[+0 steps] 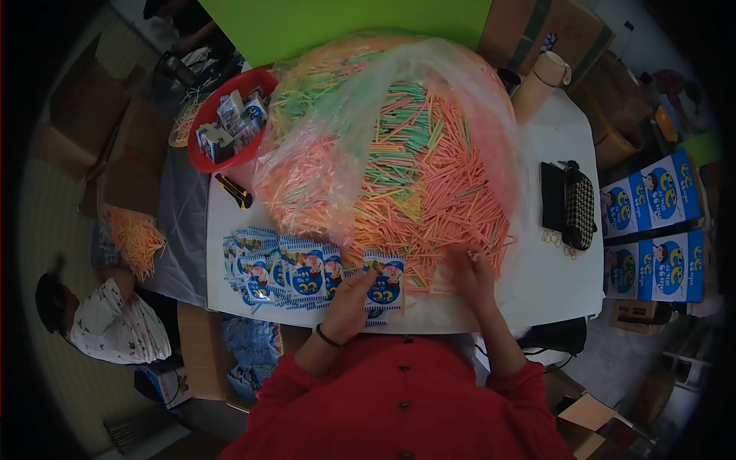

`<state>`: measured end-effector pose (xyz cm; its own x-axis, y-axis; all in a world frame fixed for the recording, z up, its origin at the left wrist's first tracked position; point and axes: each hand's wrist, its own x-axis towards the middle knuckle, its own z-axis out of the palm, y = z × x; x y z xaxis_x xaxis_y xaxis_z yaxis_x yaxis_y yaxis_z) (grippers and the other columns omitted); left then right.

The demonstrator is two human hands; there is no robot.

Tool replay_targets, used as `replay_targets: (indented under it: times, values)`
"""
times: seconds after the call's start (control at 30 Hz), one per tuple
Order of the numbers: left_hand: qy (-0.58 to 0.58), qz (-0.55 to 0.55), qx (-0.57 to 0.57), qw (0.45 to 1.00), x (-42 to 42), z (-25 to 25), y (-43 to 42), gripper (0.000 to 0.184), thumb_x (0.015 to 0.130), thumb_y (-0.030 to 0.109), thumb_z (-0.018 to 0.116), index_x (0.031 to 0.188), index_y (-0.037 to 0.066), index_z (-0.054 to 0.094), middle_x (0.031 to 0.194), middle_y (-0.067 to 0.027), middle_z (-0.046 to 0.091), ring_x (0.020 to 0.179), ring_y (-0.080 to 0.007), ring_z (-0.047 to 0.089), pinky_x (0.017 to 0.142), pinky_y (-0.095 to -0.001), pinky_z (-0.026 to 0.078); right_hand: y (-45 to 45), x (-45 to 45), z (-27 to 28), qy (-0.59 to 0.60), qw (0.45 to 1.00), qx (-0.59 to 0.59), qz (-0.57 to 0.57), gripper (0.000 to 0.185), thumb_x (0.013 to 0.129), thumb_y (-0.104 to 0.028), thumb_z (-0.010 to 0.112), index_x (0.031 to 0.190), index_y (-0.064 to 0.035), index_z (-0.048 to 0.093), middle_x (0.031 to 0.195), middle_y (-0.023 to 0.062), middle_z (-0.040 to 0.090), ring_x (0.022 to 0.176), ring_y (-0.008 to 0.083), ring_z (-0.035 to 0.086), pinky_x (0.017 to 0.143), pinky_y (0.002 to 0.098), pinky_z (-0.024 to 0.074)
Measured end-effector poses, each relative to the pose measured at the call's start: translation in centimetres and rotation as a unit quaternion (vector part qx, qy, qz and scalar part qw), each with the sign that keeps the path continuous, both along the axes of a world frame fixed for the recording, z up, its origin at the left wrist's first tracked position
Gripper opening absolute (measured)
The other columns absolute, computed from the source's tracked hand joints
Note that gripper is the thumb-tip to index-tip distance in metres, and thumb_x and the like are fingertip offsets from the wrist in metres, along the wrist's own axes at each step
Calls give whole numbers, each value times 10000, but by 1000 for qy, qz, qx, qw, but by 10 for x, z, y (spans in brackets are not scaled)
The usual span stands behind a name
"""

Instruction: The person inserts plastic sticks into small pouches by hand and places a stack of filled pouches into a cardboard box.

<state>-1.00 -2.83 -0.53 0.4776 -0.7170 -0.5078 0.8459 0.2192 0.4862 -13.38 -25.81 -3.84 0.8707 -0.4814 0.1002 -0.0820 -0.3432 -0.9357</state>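
My left hand point(347, 308) is closed on the edge of a small blue-and-white printed packet point(384, 290), held upright near the table's front edge. My right hand point(469, 277) is at the front of a big heap of thin pink, orange, yellow and green sticks point(460, 199); its fingers are smeared by motion, so I cannot tell whether they hold any. Clear plastic sheeting point(337, 165) partly covers the heap. Left of my left hand lies a pile of similar packets point(307, 270), overlapping each other.
On the white table point(563, 287) are a red tub point(201, 157) of small packs, a yellow-black box cutter point(234, 191), a tan bottle point(540, 86) and a checkered pouch point(580, 208). Blue cartons point(652, 230) stand right. A person point(123, 322) is at the left.
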Motion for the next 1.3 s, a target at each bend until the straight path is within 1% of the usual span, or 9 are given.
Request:
replay_targets:
  times: [0.07, 0.17, 0.3, 0.6, 0.67, 0.8, 0.87, 1.0, 1.3]
  values:
    - [-22, -22, -7, 999, -1, -6, -4, 195, 968, 110, 517, 1105, 24, 627, 1028, -64, 677, 958, -157, 643, 849, -296, 518, -8, 10, 17, -21, 916, 391, -93, 176, 1015, -210, 430, 1034, -75, 541, 925, 49, 596, 858, 186, 621, 778, 317, 510]
    - [-222, -51, 74, 971, 0, -4, -16, 188, 947, 63, 533, 1064, -2, 666, 988, -53, 686, 917, -123, 636, 820, -249, 499, -9, 14, 24, -123, 849, 503, -101, 206, 1033, -213, 387, 1013, -61, 523, 955, 72, 614, 862, 184, 612, 881, 321, 475]
    - [-301, -74, 74, 948, 3, 2, -21, 202, 938, 54, 554, 1091, -19, 664, 1002, -45, 680, 908, -89, 614, 795, -222, 478, 17, 30, 67, -161, 846, 505, -64, 219, 1034, -243, 388, 987, -63, 503, 918, 77, 616, 887, 194, 617, 934, 366, 462]
    - [-348, -60, 42, 934, -2, 1, -21, 230, 971, 87, 518, 1140, -11, 639, 1025, -33, 665, 918, -72, 593, 804, -217, 469, 50, 62, 90, -180, 943, 260, 101, 166, 1033, -245, 372, 977, -107, 444, 805, 40, 582, 840, 198, 606, 1085, 435, 280]
    - [-367, -57, 39, 927, -3, -1, -20, 238, 982, 104, 501, 1148, -10, 628, 1034, -34, 662, 924, -73, 593, 811, -219, 469, 53, 65, 78, -167, 894, 411, 64, 160, 1030, -223, 379, 951, -100, 446, 783, 19, 547, 774, 167, 565, 991, 393, 380]
    - [-144, 3, -9, 989, -2, -5, -17, 260, 1007, 177, 454, 1115, -13, 595, 1037, -55, 655, 923, -117, 617, 837, -259, 486, 20, 62, 39, -192, 764, 615, -19, 138, 1023, -186, 394, 986, -86, 482, 782, 8, 518, 752, 140, 526, 857, 340, 455]
    - [-57, 21, -34, 998, 0, -3, -16, 270, 1013, 199, 441, 1101, -12, 585, 1034, -63, 655, 924, -137, 626, 845, -275, 493, 10, 59, 31, -68, 716, 691, -74, 135, 1014, -159, 412, 1052, -73, 510, 830, 12, 535, 782, 132, 534, 758, 303, 478]
    - [-17, -48, -53, 997, -1, 2, -10, 268, 1011, 210, 459, 1107, -3, 591, 1013, -58, 655, 915, -147, 635, 817, -284, 514, 26, 51, 42, -35, 736, 664, -124, 159, 1004, -144, 436, 1114, -66, 520, 869, 21, 548, 799, 145, 541, 777, 308, 480]
    - [-86, -151, -96, 980, -6, -13, -22, 260, 1006, 165, 465, 1135, -10, 609, 1055, -70, 668, 949, -139, 631, 845, -269, 499, 44, 35, 50, 41, 749, 661, 13, 232, 977, -232, 522, 1137, -64, 530, 963, 43, 610, 874, 147, 575, 728, 289, 497]
